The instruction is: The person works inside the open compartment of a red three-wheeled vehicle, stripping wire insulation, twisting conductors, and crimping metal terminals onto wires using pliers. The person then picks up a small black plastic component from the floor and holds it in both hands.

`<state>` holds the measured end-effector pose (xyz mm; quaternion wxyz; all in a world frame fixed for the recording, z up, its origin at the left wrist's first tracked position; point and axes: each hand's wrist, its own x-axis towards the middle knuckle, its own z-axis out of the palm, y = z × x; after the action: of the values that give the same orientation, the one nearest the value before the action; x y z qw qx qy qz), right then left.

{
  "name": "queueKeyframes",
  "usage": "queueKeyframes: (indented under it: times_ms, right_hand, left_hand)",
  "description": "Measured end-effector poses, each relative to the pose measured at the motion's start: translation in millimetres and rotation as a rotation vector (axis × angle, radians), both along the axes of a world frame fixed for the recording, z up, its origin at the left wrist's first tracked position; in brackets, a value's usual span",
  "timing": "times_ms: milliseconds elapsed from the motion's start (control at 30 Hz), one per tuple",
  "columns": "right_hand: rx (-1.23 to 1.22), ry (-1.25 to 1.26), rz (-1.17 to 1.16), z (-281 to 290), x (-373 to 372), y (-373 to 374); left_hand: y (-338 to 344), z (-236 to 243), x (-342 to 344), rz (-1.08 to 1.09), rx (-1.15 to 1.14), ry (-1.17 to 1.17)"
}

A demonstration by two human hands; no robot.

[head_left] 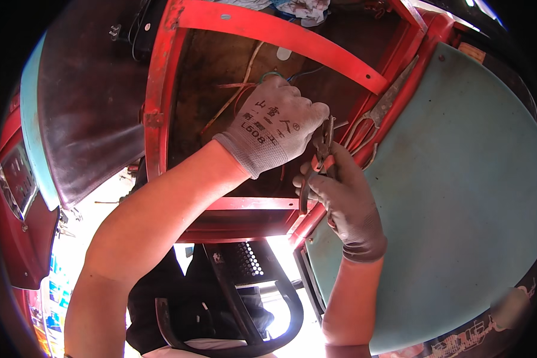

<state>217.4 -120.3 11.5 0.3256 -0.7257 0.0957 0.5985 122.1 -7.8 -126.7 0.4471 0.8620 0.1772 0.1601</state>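
Observation:
My left hand, in a grey knit work glove, reaches over an opening in a red metal frame. Its fingers are curled closed, and what they hold is hidden behind the glove. Thin wires, among them a green one and a blue one, come out past its knuckles. Close beside it, my gloved right hand grips pliers with dark and red handles. Their jaws point up, right by the left hand's fingertips. A short thin grey end sticks out near the jaws.
The red frame surrounds a brown recess with loose yellow and red wires. A flat grey metal piece lies along the right rail beside more wire. A large teal panel stands at right, a dark cover at left. Below is a black tubular bar.

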Motion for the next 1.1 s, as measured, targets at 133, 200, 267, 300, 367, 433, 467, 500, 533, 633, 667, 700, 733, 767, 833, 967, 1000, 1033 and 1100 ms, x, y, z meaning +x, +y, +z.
queueKeyframes:
  times_ms: [133, 200, 267, 300, 367, 433, 467, 500, 533, 633, 667, 700, 733, 767, 833, 967, 1000, 1033, 1100]
  right_hand:
    - [-0.054, 0.038, -0.102, 1.8, 7.4, -3.1]
    - [-0.095, 0.027, -0.093, 1.1, 7.8, -3.9]
    - [-0.086, 0.019, -0.056, -4.1, 7.3, -11.5]
    - [-0.082, 0.015, -0.038, -5.1, 6.4, -12.4]
    - [-0.138, -0.050, 0.006, -3.0, -1.5, -5.8]
    - [-0.146, -0.080, 0.008, -2.8, -6.0, -2.8]
    - [-0.126, -0.077, -0.011, -3.3, -6.7, -3.6]
    - [-0.106, -0.074, -0.031, -3.9, -7.6, -3.9]
    - [-0.145, -0.068, -0.038, -3.6, -9.1, -1.7]
    - [-0.211, -0.069, -0.043, -2.7, -13.4, 3.1]
    - [-0.198, -0.080, -0.035, -3.8, -14.9, -0.4]
    - [-0.188, -0.093, -0.028, -4.9, -16.0, -3.4]
    - [-0.196, -0.108, -0.022, -6.1, -17.2, -4.2]
    - [-0.205, -0.122, -0.015, -7.4, -18.8, -4.6]
    - [-0.223, -0.162, 0.014, -10.5, -21.6, -5.7]
    - [-0.234, -0.196, 0.022, -21.2, -26.6, -9.5]
    - [-0.231, -0.190, 0.003, -25.2, -26.8, -12.2]
    - [-0.206, -0.201, 0.020, -32.2, -26.7, -16.5]
    - [-0.154, -0.222, 0.053, -45.6, -26.3, -20.8]
  left_hand:
    - [-1.8, 0.2, -2.2, 0.005, -0.021, 0.017]
    - [-0.5, 0.7, -3.3, 0.006, -0.039, 0.011]
    - [-2.1, 1.3, -3.4, 0.009, -0.071, 0.022]
    - [-2.9, 1.6, -3.5, 0.010, -0.087, 0.027]
    - [-3.2, 1.9, -4.0, 0.011, -0.087, 0.033]
    - [-2.9, 1.2, -4.6, 0.011, -0.098, 0.030]
    - [-2.7, 0.5, -5.4, 0.011, -0.109, 0.024]
    - [-2.8, 0.0, -6.0, 0.010, -0.121, 0.019]
    - [-2.6, 0.1, -6.1, 0.024, -0.119, -0.004]
    - [-2.4, 1.3, -7.1, 0.057, -0.110, -0.047]
    - [-3.0, 1.5, -7.5, 0.059, -0.106, -0.043]
    - [-4.1, 1.2, -7.5, 0.061, -0.104, -0.041]
    - [-5.2, 0.4, -7.7, 0.071, -0.113, -0.047]
    - [-6.2, -0.6, -8.2, 0.080, -0.122, -0.052]
    - [-7.1, -1.3, -7.9, 0.093, -0.133, -0.061]
    - [-3.3, 0.9, -7.3, 0.098, -0.183, -0.051]
    - [-2.5, 0.8, -6.2, 0.094, -0.207, -0.046]
    - [-1.9, -1.7, -5.3, 0.081, -0.246, -0.048]
    - [2.2, -6.3, -4.0, 0.054, -0.321, -0.050]
